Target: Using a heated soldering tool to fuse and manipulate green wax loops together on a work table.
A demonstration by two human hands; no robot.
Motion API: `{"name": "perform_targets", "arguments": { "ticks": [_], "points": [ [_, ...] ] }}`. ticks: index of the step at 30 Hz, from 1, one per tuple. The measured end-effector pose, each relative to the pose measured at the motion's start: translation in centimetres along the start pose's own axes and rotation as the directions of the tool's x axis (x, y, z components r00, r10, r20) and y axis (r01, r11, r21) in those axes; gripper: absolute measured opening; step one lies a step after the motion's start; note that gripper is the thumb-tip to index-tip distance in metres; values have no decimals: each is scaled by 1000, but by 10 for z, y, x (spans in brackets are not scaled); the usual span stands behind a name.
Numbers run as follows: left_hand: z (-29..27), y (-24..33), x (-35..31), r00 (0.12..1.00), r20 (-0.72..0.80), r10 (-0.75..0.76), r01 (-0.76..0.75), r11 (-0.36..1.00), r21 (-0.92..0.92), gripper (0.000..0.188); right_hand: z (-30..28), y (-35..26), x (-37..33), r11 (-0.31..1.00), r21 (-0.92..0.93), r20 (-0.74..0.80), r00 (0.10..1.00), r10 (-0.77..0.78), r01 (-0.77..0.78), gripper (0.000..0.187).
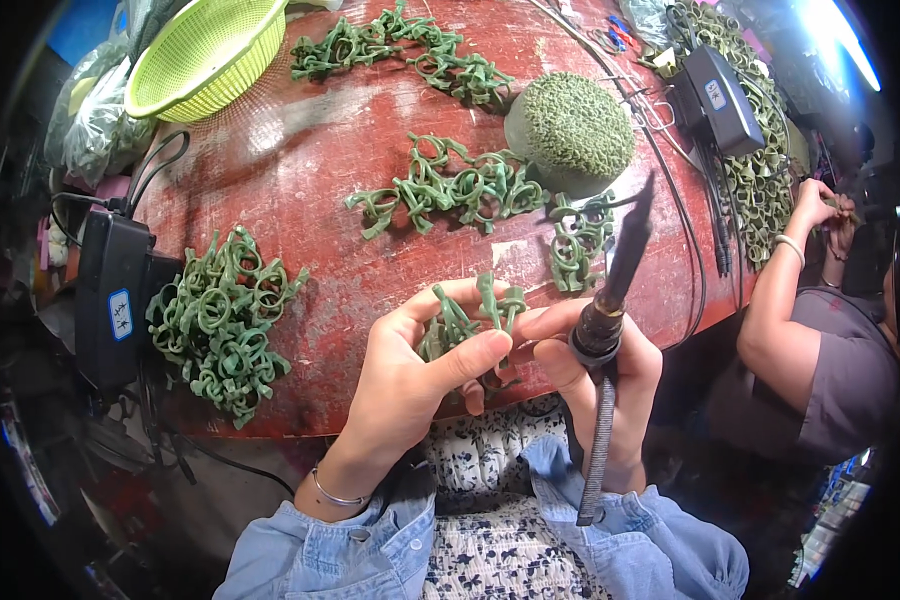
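Observation:
My left hand [405,365] is closed around a few green wax rings [487,305], with its thumb pressed over them and their stems pointing up. My right hand [625,375] grips a wax pen [600,335], which looks like a soldering iron. Its dark tip points up and away, and a ribbed cord sleeve hangs below. The right fingertips meet the held rings; whether they pinch one I cannot tell. Just beyond my hands lies a small group of green rings [580,245], with a longer row of rings [460,190] behind it.
A large heap of rings [225,325] lies at the left, beside a black power box [115,300]. A round block covered in green bits [578,125], a yellow-green basket [205,60] and another black box [720,100] stand farther back. Cables cross the red table [320,290]. A co-worker's arm [785,300] is at right.

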State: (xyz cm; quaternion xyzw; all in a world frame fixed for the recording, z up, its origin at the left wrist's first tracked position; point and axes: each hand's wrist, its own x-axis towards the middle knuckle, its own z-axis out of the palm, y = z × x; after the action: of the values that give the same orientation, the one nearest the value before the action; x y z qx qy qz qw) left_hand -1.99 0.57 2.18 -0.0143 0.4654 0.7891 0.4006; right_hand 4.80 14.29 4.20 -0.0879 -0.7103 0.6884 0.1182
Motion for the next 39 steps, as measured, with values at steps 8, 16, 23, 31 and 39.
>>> {"name": "perform_targets", "arguments": {
  "ticks": [8, 16, 23, 31, 39],
  "points": [
    [-8, 2, -7, 990, -63, 127, -131, 989, -66, 45, -2, 1, -11, 953, 261, -164, 966, 200, -153, 13],
    [-9, -1, -14, 980, -70, 188, -187, 982, 23, 43, 6, 5, -28, 909, 106, -13, 913, 407, -404, 12],
    [-5, 1, -23, 975, -63, 211, -206, 975, 79, 37, -3, 24, -13, 984, 17, -283, 943, 173, -175, 14],
    [-3, 1, -22, 975, -38, 217, -210, 968, 136, 37, -5, 13, -18, 974, 21, -314, 923, 222, -227, 10],
    [-8, -8, -16, 971, -140, 194, -168, 970, 176, 28, -30, -1, -34, 829, 312, 116, 885, 451, -463, 4]
  ]
}}
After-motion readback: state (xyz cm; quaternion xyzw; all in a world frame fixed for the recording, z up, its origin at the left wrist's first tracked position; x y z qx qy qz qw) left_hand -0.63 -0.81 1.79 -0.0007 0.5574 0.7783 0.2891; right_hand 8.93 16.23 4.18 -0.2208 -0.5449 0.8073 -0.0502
